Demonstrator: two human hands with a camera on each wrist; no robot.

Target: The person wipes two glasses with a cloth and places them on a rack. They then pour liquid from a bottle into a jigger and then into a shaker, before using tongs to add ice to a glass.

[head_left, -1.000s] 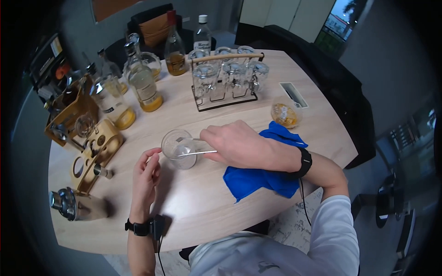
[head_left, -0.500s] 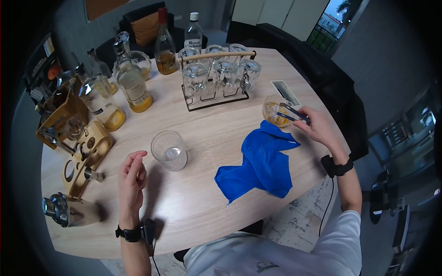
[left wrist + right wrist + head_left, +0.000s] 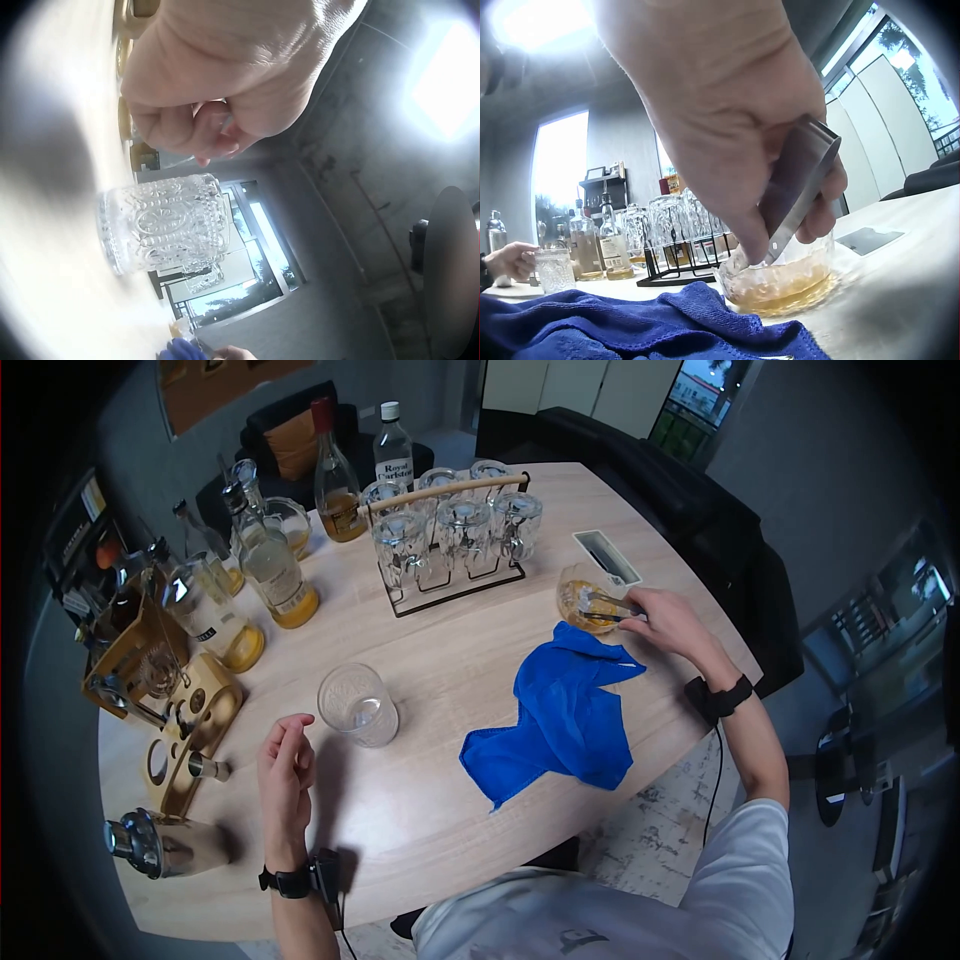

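Metal tongs (image 3: 612,603) are pinched in my right hand (image 3: 668,622), their tips inside a glass bowl (image 3: 580,588) of amber liquid and clear pieces. In the right wrist view the right hand (image 3: 720,112) holds the tongs (image 3: 799,187) over the bowl (image 3: 780,281), thumb on one arm. My left hand (image 3: 287,765), fingers loosely curled and holding nothing, rests beside a patterned glass (image 3: 358,705) without touching it. The left wrist view shows this glass (image 3: 165,223) upright below the left hand (image 3: 225,75).
A blue cloth (image 3: 570,710) lies in front of the bowl. Behind stands a rack (image 3: 455,595) of upturned glass mugs. Bottles (image 3: 275,575), a wooden holder (image 3: 205,710) and a metal shaker (image 3: 175,845) stand on the left. A dark rectangular item (image 3: 608,557) lies behind the bowl.
My right hand has moved with the tongs from the patterned glass to the bowl on the right, and the tongs' tips have gone into it. The left hand stays near the glass.
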